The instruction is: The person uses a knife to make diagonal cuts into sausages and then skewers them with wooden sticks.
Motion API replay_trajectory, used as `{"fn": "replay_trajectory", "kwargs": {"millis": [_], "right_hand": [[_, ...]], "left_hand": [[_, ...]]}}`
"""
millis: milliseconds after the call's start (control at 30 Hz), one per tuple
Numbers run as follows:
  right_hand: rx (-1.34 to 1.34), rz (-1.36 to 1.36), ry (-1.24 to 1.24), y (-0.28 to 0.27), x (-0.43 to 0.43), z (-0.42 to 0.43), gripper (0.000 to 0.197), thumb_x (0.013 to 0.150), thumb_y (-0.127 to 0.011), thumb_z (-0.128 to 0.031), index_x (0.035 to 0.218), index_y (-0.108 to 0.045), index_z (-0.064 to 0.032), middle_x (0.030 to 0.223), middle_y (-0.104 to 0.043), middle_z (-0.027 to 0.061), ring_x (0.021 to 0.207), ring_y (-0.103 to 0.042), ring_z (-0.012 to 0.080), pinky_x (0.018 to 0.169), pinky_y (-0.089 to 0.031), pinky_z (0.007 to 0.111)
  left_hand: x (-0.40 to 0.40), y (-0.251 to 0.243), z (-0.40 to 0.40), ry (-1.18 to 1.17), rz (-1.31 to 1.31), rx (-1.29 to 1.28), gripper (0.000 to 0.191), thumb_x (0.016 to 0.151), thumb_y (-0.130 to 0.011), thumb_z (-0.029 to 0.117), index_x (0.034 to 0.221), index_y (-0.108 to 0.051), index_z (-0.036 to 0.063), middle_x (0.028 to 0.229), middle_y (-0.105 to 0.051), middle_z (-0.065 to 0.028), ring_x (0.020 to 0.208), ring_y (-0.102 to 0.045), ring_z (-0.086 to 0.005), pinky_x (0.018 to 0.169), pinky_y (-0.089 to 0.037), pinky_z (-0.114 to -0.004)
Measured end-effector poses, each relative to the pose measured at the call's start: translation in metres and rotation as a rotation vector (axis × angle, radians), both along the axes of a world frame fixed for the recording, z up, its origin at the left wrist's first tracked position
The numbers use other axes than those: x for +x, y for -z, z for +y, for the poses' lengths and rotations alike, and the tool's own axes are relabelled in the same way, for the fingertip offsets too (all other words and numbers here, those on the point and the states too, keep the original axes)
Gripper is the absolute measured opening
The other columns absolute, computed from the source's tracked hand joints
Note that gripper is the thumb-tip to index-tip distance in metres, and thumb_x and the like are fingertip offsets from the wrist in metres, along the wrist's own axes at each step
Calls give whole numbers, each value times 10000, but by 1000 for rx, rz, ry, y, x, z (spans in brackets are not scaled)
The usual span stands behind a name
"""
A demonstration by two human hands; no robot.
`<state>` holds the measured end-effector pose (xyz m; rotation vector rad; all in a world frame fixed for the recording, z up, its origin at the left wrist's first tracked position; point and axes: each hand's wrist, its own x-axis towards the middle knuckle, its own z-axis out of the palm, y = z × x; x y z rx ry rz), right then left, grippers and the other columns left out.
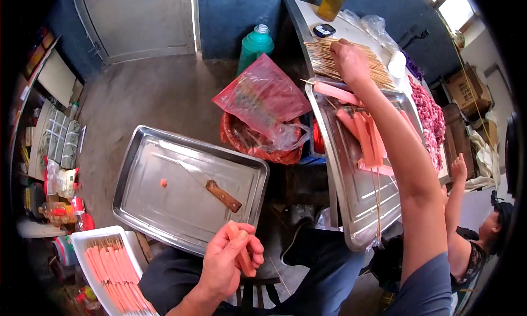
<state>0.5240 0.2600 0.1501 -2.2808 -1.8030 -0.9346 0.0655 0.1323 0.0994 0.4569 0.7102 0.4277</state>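
My left hand is closed around a pink sausage piece just in front of the metal tray. In that tray lie a knife with a wooden handle and a small sausage scrap. My right hand reaches to the table, its fingertips together at a pile of bamboo skewers; whether they grip one is hidden. Below that forearm, a second metal tray holds several sausages, some on skewers.
A white tub at lower left holds rows of skewered sausages. A red-lined bin with a pink plastic bag stands between the trays. Beyond it is a teal bottle. Another person is close on the right.
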Motion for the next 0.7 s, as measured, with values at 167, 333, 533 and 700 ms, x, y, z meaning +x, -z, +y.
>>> {"fn": "replay_trajectory", "kwargs": {"millis": [167,333,533,700], "right_hand": [[78,1,-61,-26,-41,-33,124,923,-564,-210,943,-609,-97,920,-643,105,785,-641,361,658,-506,460],[245,124,-387,-56,-125,-101,66,870,-642,-52,924,-607,-42,905,-664,122,754,-668,295,645,-523,354],[411,137,-602,-86,-251,-203,151,774,-666,8,890,-593,-53,916,-698,76,715,-663,203,576,-494,288],[515,747,-731,-46,-336,-274,216,731,-679,80,887,-585,-34,869,-704,135,676,-674,200,589,-540,277]], "left_hand": [[-11,0,-2,-37,-73,-63,204,994,-515,207,1098,-524,31,824,-616,-111,676,-591,-208,582,-483,-308],[-18,5,-4,-82,-199,-103,364,1015,-440,381,1104,-528,39,838,-607,-100,728,-585,-218,643,-482,-352],[-31,6,-4,-22,-387,-100,414,1015,-410,418,1106,-531,33,894,-605,-84,788,-573,-217,701,-478,-350],[-32,14,-17,-4,-400,-32,356,1000,-488,366,1125,-542,38,978,-625,-110,781,-586,-205,697,-487,-339]]}}
